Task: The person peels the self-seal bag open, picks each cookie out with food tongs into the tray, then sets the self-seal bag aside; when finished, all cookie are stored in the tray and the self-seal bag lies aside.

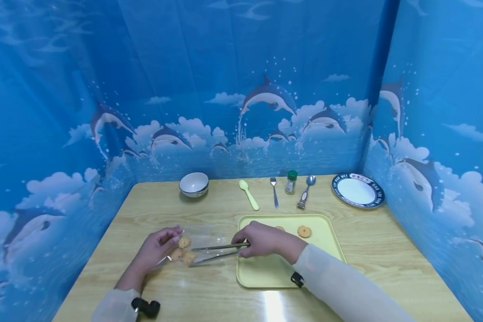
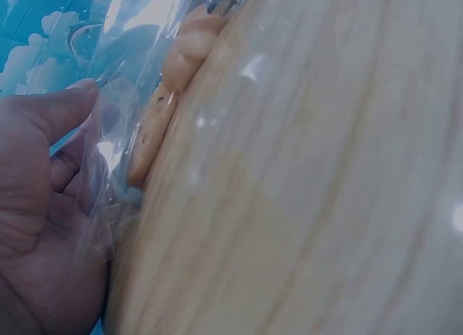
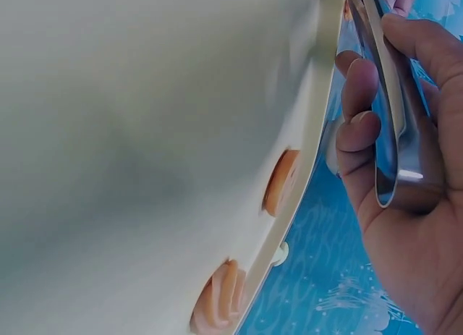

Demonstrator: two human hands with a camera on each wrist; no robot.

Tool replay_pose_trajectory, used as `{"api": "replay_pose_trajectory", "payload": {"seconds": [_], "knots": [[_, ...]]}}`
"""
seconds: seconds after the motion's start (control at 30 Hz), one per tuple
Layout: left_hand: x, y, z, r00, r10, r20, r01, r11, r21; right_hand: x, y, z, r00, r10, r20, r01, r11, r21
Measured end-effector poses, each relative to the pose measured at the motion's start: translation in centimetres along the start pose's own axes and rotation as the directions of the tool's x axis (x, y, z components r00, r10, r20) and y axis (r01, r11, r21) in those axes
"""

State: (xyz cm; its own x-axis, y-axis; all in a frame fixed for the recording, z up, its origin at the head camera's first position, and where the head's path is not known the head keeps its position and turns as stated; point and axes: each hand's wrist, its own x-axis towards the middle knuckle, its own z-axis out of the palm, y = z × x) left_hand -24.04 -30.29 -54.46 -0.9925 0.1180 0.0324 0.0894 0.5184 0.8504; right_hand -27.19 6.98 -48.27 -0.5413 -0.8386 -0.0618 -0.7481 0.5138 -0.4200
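Observation:
My left hand pinches the edge of a clear plastic bag between thumb and fingers. Several round cookies lie in the bag on the table. In my right hand is a pair of metal tongs, gripped around its arms with the bent end at the palm. The tongs' arms point left and stand apart, tips right beside the cookies. Beneath the right forearm lies a pale yellow tray. On it are a swirled cookie and a second cookie, partly hidden by the hand in the head view.
Along the back stand a white bowl, a light green spoon, a fork and a green-capped jar. Farther right are a metal spoon and a dark-rimmed plate. Blue dolphin curtains enclose the wooden table.

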Motion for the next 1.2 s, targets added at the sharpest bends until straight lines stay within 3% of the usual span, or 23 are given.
{"api": "replay_pose_trajectory", "payload": {"seconds": [0.17, 0.43, 1.2], "knots": [[-0.1, 0.1, -0.1, 1.0, 0.015, 0.005, -0.015, 1.0, -0.003, 0.2, -0.4, 0.0, 1.0, 0.001, -0.003, -0.001, 1.0, -0.003], [-0.2, 0.2, -0.2, 0.998, -0.056, 0.006, 0.056, 0.998, -0.023, -0.3, -0.1, 0.2, 0.998, 0.051, -0.026, -0.051, 0.999, 0.01], [-0.2, 0.3, 0.0, 0.998, -0.062, 0.015, 0.063, 0.996, -0.059, 1.4, -1.2, 0.8, 0.999, 0.044, -0.005, -0.044, 0.999, 0.031]]}}
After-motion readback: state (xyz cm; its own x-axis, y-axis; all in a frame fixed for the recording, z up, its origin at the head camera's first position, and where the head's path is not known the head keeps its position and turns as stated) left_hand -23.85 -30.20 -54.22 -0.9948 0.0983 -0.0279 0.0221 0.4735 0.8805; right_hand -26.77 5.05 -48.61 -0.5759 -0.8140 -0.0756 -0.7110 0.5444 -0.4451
